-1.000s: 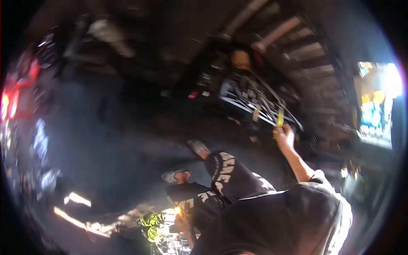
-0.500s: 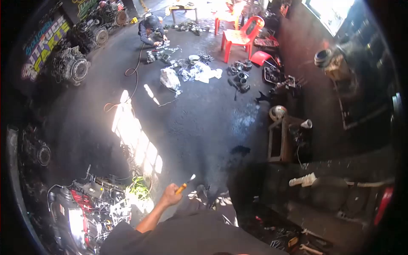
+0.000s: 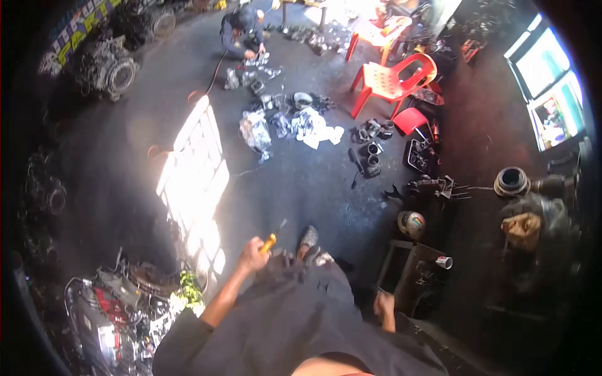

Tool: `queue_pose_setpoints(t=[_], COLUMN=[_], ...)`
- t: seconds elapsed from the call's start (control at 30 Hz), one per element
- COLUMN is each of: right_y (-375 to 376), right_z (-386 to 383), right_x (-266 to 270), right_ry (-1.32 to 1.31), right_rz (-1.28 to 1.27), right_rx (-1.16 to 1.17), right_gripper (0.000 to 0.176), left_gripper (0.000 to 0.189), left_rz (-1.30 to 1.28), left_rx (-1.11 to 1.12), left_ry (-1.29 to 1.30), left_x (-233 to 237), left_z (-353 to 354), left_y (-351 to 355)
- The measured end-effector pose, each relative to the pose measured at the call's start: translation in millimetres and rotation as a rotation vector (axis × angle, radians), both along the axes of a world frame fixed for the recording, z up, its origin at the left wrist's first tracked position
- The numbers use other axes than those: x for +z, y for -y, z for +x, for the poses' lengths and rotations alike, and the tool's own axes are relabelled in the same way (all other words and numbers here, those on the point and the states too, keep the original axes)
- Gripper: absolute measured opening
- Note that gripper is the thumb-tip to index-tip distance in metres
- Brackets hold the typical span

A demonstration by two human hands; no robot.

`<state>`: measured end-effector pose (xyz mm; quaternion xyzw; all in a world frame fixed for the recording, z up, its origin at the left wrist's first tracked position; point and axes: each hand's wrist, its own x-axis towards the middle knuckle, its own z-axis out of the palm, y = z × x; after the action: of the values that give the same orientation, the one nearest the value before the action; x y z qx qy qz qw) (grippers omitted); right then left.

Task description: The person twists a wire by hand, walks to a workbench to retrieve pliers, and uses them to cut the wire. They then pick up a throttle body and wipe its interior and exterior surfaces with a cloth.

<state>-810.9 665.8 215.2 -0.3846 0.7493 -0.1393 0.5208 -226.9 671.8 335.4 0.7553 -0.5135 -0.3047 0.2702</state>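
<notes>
My left hand [image 3: 253,255] is closed around the handle of a yellow-handled tool [image 3: 268,243]. A thin metal shank with a pale tip sticks out of it, up and to the right. Lower right, my right hand [image 3: 385,306] hangs beside my dark clothing with its fingers curled. A thin bit seems to show at its top, but I cannot make out what it is. Close by that hand stands a box-like metal frame [image 3: 396,260]. One of my shoes [image 3: 308,237] shows on the dark floor ahead.
An engine [image 3: 103,313] with red parts stands at lower left, beside a green plant [image 3: 190,287]. Red plastic chairs [image 3: 392,81] are ahead right. Loose engine parts [image 3: 373,153] and white rags [image 3: 313,128] lie on the floor. Farther off, a person [image 3: 241,31] crouches over parts.
The view has shifted right and tilted. My right hand has come into sight at lower right, and a shoe now shows forward. My left hand still grips the yellow-handled tool.
</notes>
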Motion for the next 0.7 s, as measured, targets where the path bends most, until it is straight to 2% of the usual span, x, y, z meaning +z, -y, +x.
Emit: queue_pose_setpoints(t=[0.03, 0.07, 0.1, 0.13, 0.17, 0.2, 0.27, 0.3, 0.33, 0.37, 0.4, 0.47, 0.53, 0.6, 0.67, 0.7], right_y=[64, 127, 192, 252, 306, 360, 440, 469, 493, 508, 519, 550, 570, 596, 632, 653], right_z=[20, 62, 98, 104, 148, 156, 227, 263, 300, 336, 365, 404, 439, 457, 472, 487], right_x=[10, 52, 101, 82, 124, 96, 134, 147, 160, 190, 210, 201, 195, 180, 194, 216], right_ry=[-0.042, -0.165, 0.071, 0.119, 0.061, 0.006, 0.062, 0.164, 0.269, 0.326, 0.379, 0.532, 0.631, 0.944, 1.009, 0.990], right_rz=[-0.136, -0.653, -0.194, -0.266, -0.263, -0.388, -0.490, -0.503, -0.513, -0.408, -0.297, -0.040, 0.126, 0.234, 0.289, 0.298], right_rx=[0.058, 0.319, 0.160, 0.227, 0.205, 0.283, 0.367, 0.382, 0.395, 0.436, 0.474, 0.458, 0.318, 0.249, 0.153, 0.148], right_gripper=[0.036, 0.032, 0.032, 0.031, 0.028, 0.024, 0.029, 0.031, 0.034, 0.035, 0.037, 0.040, 0.049, 0.059, 0.062, 0.062], left_gripper=[0.025, 0.032, 0.033, 0.024, 0.015, 0.011, 0.010, 0.010, 0.012, 0.016, 0.016, 0.023, 0.025, 0.024, 0.023, 0.020], left_rz=[-0.010, -0.091, -0.210, -0.119, -0.058, -0.081, -0.087, -0.093, -0.084, -0.073, -0.077, -0.093, -0.111, 0.085, 0.060, -0.192], left_rx=[0.053, 0.023, 0.121, 0.186, 0.181, 0.251, 0.404, 0.418, 0.457, 0.494, 0.506, 0.332, 0.325, 0.060, -0.048, -0.220], left_ry=[-0.053, 0.003, 0.024, 0.077, -0.038, -0.128, -0.406, -0.417, -0.633, -0.853, -0.868, -0.987, -1.091, -1.186, -1.070, -0.949], left_x=[1, -6, -23, -3, 46, 55, 15, 18, 29, 34, 28, 18, 37, 56, 48, 45], left_z=[-2, 2, 4, 4, 3, 4, 15, 21, 27, 33, 35, 52, 56, 66, 53, 52], left_y=[17, 32, 45, 73, 111, 140, 187, 217, 250, 284, 314, 391, 471, 529, 578, 601])
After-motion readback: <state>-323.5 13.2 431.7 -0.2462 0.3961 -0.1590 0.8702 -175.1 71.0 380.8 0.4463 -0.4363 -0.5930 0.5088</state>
